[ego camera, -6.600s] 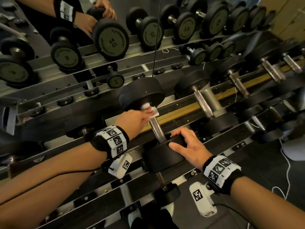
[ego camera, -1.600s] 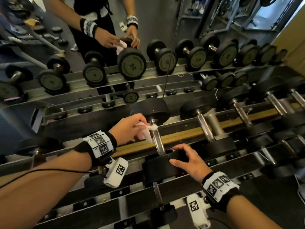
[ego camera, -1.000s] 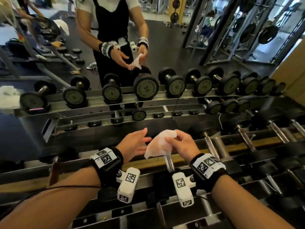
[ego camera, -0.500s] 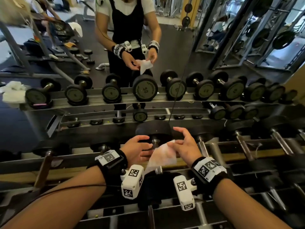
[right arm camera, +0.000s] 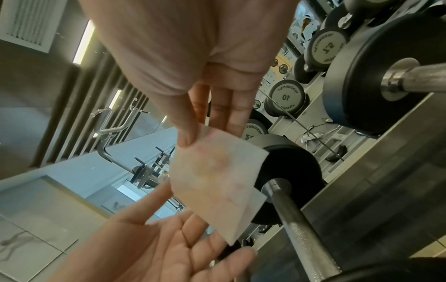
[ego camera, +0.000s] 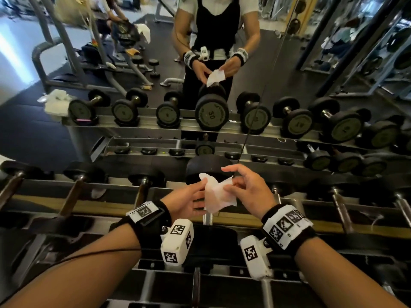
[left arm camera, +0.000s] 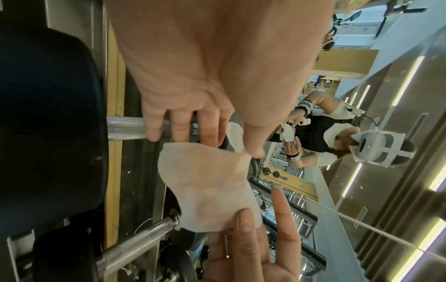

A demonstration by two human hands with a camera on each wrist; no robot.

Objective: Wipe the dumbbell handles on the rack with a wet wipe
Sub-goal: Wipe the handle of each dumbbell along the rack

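A white wet wipe (ego camera: 219,197) hangs spread between my two hands, just above the steel handle (ego camera: 208,217) of a black dumbbell on the rack. My left hand (ego camera: 201,192) pinches its upper left corner with the thumb, fingers stretched out behind the sheet. My right hand (ego camera: 231,181) pinches the right edge between thumb and fingers. In the left wrist view the wipe (left arm camera: 207,181) bunches at my thumb tip, and the knurled handle (left arm camera: 125,129) lies behind my fingers. In the right wrist view the wipe (right arm camera: 217,175) hangs beside the handle (right arm camera: 296,225). Neither hand touches the dumbbell.
More black dumbbells lie in the rack row to both sides, their handles (ego camera: 142,192) (ego camera: 275,192) pointing toward me. A mirror behind the rack reflects the dumbbells and the person holding the wipe. A lower rack tier (ego camera: 200,285) runs under my wrists.
My left hand lifted the wipe off the handle and my right hand left the near dumbbell head. Both hands now hold the wipe spread between them. The head view has tilted up.
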